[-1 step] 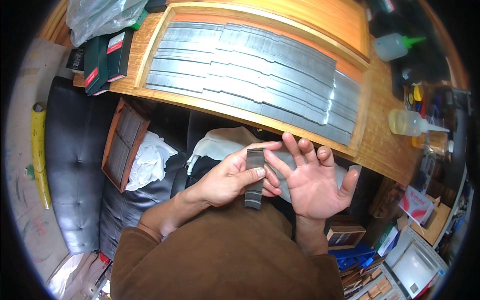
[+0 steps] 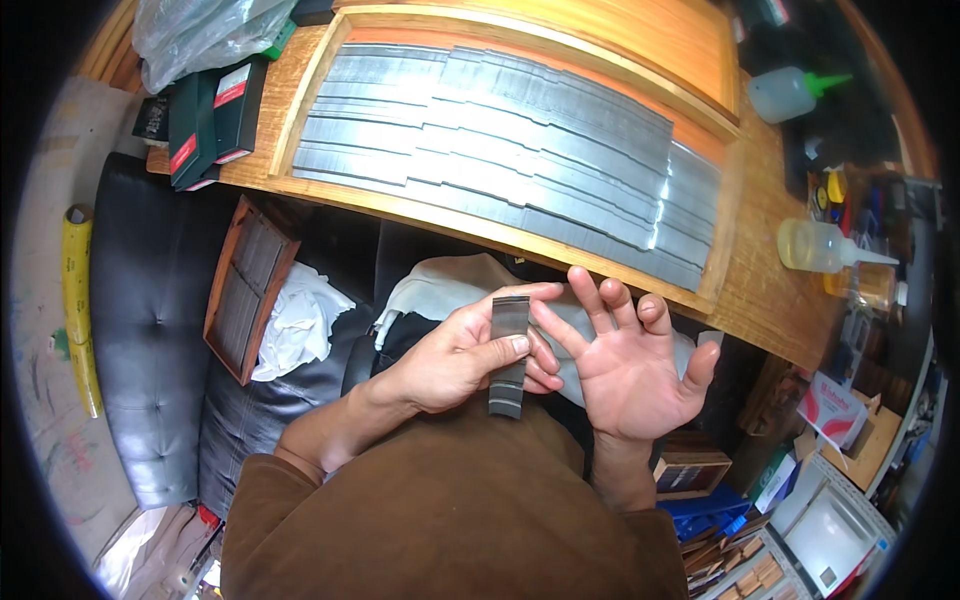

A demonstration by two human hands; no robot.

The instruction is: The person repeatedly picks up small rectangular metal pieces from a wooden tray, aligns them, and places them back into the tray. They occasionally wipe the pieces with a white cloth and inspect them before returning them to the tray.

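My left hand (image 2: 452, 362) pinches a narrow dark grey strip (image 2: 508, 390) between its thumb and fingers, in front of my brown shirt. The strip stands nearly upright, with lighter bands across it; my thumb covers part of its middle. Beside it, my right hand (image 2: 632, 382) is raised with the palm showing and the fingers spread, holding nothing. One of its fingers reaches close to the strip's right edge; whether it touches cannot be made out. Beyond both hands, a shallow wooden tray (image 2: 440, 215) on the table holds overlapping rows of shiny grey strips.
Left of me, a smaller wooden frame (image 2: 222, 335) of grey strips leans on a black seat by a white cloth (image 2: 305, 325). Dark boxes (image 2: 190, 135) lie at the table's left end. Squeeze bottles (image 2: 810, 246) stand at right, above a small wooden box (image 2: 692, 472).
My right hand has shifted very slightly to the right. My left hand and the strip stay practically in place.
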